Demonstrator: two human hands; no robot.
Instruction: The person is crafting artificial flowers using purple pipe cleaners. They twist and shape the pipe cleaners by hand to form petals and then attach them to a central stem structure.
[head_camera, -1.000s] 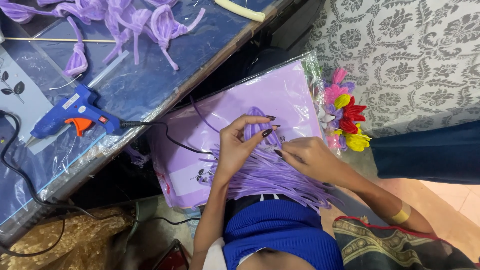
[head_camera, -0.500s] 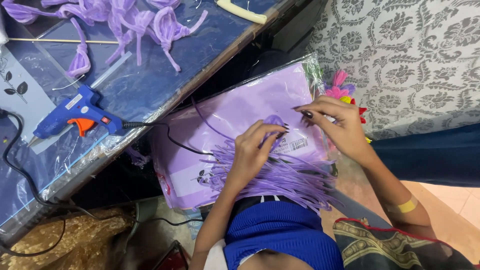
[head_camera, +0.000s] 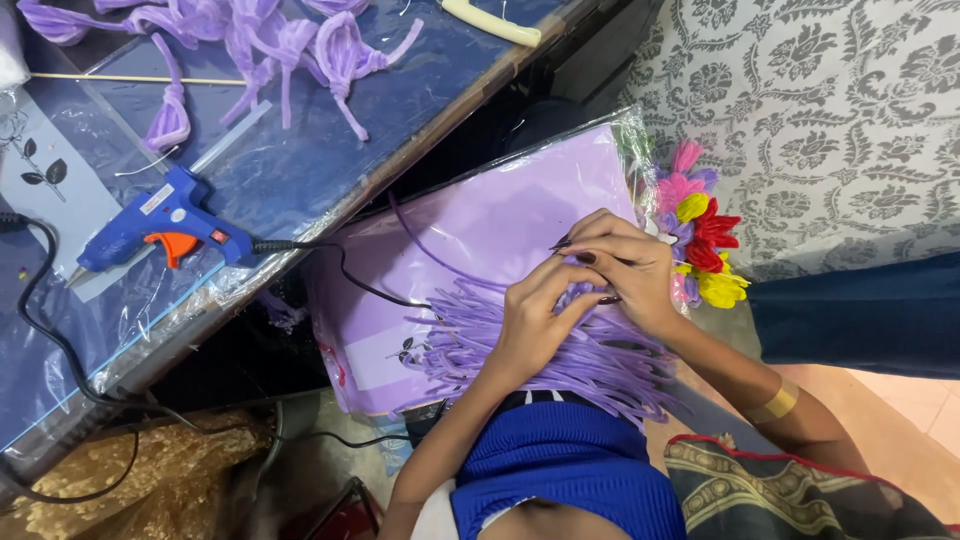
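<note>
A purple foam strip (head_camera: 585, 297) is pinched by the left hand (head_camera: 535, 318) and right hand (head_camera: 625, 265) above the strip bundle (head_camera: 560, 350).

Left hand (head_camera: 530, 320) was raised from the lap, fingers curled and meeting the right. Right hand (head_camera: 625, 265) arched over it, fingertips (head_camera: 585, 257) pinched together, forearm bent.

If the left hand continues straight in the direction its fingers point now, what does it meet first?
The left hand points up and right, and its fingers already touch the right hand. Beyond that lies the flower bunch, though depth is hard to judge.
</note>
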